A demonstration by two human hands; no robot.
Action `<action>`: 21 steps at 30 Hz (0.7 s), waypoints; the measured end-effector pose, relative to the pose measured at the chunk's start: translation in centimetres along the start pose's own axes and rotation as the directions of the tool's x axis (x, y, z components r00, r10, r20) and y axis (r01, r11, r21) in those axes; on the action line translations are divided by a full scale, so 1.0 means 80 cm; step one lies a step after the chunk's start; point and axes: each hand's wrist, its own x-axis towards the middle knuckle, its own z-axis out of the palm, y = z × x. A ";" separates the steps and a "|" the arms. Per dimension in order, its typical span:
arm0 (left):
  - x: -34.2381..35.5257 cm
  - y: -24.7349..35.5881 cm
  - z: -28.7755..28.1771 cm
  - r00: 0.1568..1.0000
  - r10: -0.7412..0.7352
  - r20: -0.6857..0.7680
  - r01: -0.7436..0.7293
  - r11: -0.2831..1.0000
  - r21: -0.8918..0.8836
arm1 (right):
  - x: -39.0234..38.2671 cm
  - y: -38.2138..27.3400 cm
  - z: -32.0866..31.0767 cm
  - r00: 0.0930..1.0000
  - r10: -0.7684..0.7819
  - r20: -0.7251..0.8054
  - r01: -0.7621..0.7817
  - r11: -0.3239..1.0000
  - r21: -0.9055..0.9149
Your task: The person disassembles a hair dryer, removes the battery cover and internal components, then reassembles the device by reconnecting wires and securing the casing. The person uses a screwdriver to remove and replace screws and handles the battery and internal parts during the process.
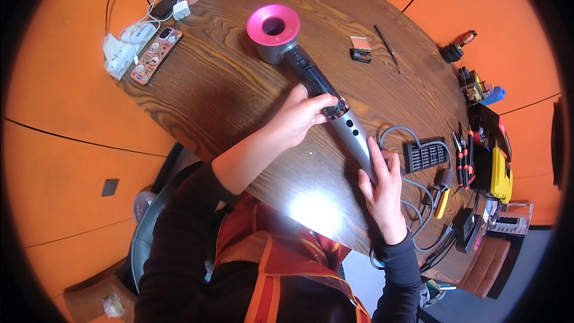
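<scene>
A hair dryer with a pink ring-shaped head [256,23] is held at a slant above the wooden table. Below its head the handle's dark inner part [311,76] lies bare, and a silver handle sleeve [354,141] with black buttons covers the lower end. My left hand [297,115] is closed round the dark inner part, its thumb near the sleeve's upper edge. My right hand [382,186] grips the silver sleeve at its lower end, with the index finger stretched along it. A grey cord [423,186] runs in loops on the table beside my right hand.
On the right lie a screwdriver bit case [426,155], red-handled pliers [464,161], a yellow-handled tool [442,204] and a yellow box [501,174]. A thin dark rod [388,49] and small parts [360,49] lie farther back. A patterned phone [155,56] sits far left.
</scene>
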 end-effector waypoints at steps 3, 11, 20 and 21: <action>-0.002 0.005 -0.001 1.000 -0.024 -0.017 0.025 0.999 0.048 | 0.002 0.004 0.006 0.999 -0.049 0.005 0.049 0.999 0.001; -0.007 0.017 -0.004 0.999 -0.031 0.008 0.030 0.995 0.096 | 0.007 0.003 0.012 0.998 -0.065 0.002 0.065 0.998 0.007; -0.012 0.015 0.001 0.999 -0.041 -0.003 0.040 0.995 -0.093 | 0.008 -0.002 0.019 0.988 -0.146 -0.045 0.140 0.984 -0.107; -0.012 0.015 0.002 0.999 -0.047 0.001 0.047 0.996 -0.081 | 0.008 -0.002 0.019 0.989 -0.139 -0.044 0.133 0.986 -0.101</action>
